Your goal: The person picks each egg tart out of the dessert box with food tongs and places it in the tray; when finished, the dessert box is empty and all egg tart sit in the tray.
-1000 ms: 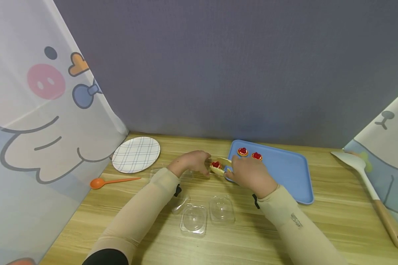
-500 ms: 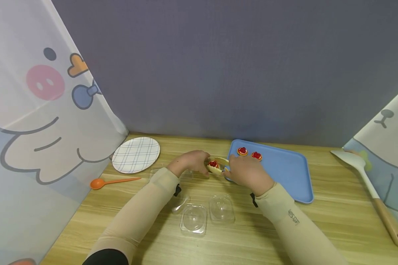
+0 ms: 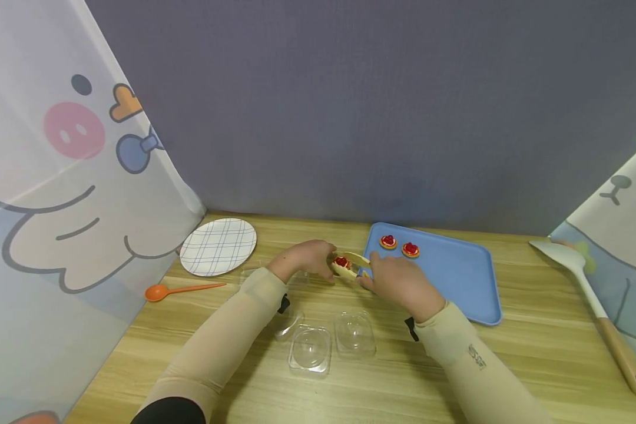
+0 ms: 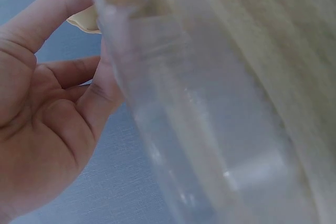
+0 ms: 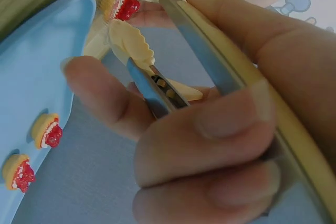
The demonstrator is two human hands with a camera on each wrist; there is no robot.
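Note:
My right hand (image 3: 403, 282) grips a pair of tongs (image 5: 210, 51) with metal arms and cream scalloped tips. Their tips stand apart on either side of a small red-topped tart (image 5: 121, 3). That tart (image 3: 341, 262) sits at the opening of a clear plastic container (image 4: 194, 119). My left hand (image 4: 52, 103) holds this container by its edge, thumb and fingers on its wall. From the head view the container is mostly hidden by the left hand (image 3: 312, 259). Whether the tart touches the tong tips is hard to tell.
Two more tarts (image 3: 388, 242) lie on a blue tray (image 3: 456, 277). Clear plastic cups (image 3: 310, 347) stand in front. Leftward are a checked plate (image 3: 217, 247) and an orange spoon (image 3: 159, 292); a large white spoon with a wooden handle (image 3: 615, 347) lies far right.
The tart and tongs first shifted slightly left toward the left hand. Since then the right hand has drawn back a little to the right, while the tart stays by the container.

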